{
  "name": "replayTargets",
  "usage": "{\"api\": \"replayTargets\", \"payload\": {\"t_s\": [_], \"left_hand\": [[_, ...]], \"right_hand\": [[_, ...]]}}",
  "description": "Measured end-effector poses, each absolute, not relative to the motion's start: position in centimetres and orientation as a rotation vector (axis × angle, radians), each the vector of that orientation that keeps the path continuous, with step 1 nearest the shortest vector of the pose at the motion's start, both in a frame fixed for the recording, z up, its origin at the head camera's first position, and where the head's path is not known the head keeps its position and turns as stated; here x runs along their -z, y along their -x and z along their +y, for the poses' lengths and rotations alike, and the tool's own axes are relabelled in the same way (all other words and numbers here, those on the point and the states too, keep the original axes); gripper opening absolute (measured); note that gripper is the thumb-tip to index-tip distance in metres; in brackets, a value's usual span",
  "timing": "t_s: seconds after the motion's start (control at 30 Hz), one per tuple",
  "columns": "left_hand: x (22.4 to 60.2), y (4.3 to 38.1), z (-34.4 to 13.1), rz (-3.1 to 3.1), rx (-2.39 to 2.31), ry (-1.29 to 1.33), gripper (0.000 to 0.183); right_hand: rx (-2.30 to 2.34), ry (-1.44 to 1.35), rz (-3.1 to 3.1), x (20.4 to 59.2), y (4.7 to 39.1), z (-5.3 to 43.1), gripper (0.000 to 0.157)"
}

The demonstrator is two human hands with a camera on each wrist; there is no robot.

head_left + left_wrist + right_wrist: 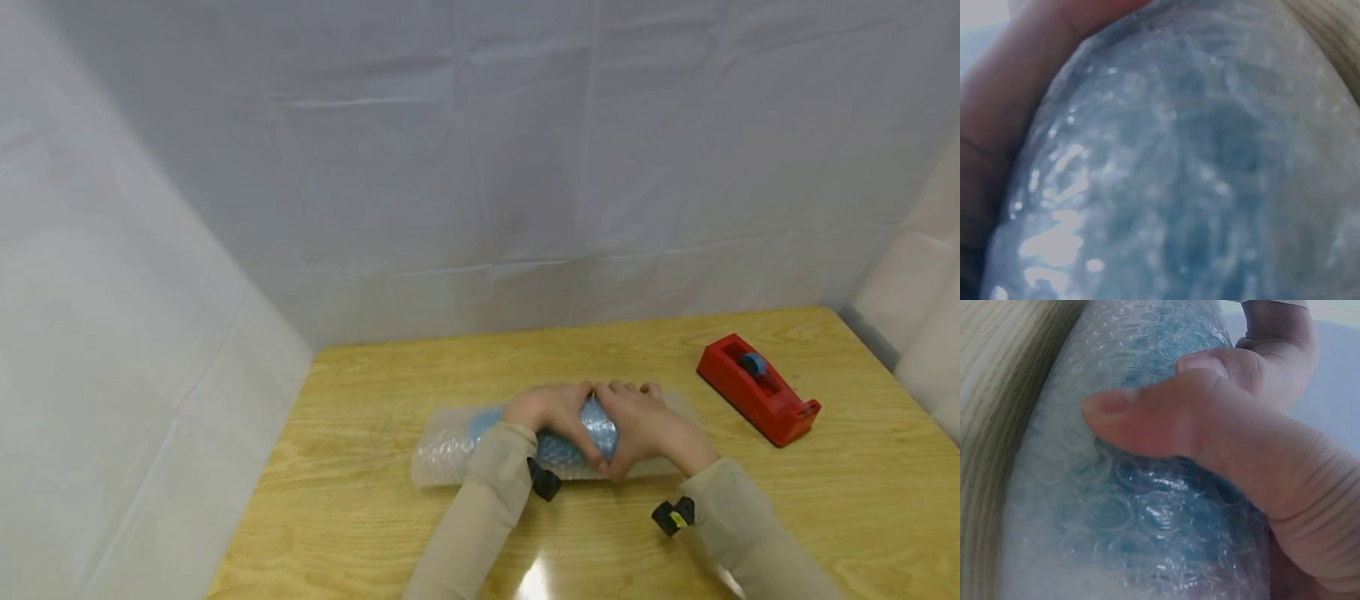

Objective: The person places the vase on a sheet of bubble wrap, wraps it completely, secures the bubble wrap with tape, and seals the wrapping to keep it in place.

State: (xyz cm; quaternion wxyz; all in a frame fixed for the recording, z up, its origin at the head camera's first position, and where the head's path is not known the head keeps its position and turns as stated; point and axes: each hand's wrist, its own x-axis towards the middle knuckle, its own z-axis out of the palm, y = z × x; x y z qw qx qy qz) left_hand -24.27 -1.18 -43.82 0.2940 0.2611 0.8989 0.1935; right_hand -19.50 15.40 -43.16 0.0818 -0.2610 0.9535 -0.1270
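A blue object (599, 429) lies rolled up in clear bubble wrap (442, 450) on the wooden table; its kind is hidden by the wrap. Around the middle of the roll, my left hand (551, 410) grips with the thumb on the near side and fingers over the far side. Close beside it, my right hand (637, 419) holds the roll the same way, and the two thumbs nearly meet. Up close, the right wrist view shows the right thumb (1166, 419) pressed flat on the bubbles. The wrapped surface (1172, 162) fills most of the left wrist view.
A red tape dispenser (757, 392) with a blue-cored roll stands on the table (360, 533) to the right of the wrap. White cloth (480, 167) hangs behind the table and at both sides. Each wrist carries a small black camera (543, 481).
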Motion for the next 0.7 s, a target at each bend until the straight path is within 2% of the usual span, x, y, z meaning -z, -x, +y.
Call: {"api": "replayTargets", "payload": {"t_s": [0.27, 0.7], "left_hand": [[43.98, 24.3, -1.26, 2.396, -0.52, -0.71, 0.114], [43.62, 23.9, -1.16, 2.362, -0.519, -0.661, 0.117]], "right_hand": [[0.381, 0.784, 2.827, 43.0, 19.63, 15.36, 0.096], [0.353, 0.765, 2.78, 42.67, 19.57, 15.19, 0.094]]}}
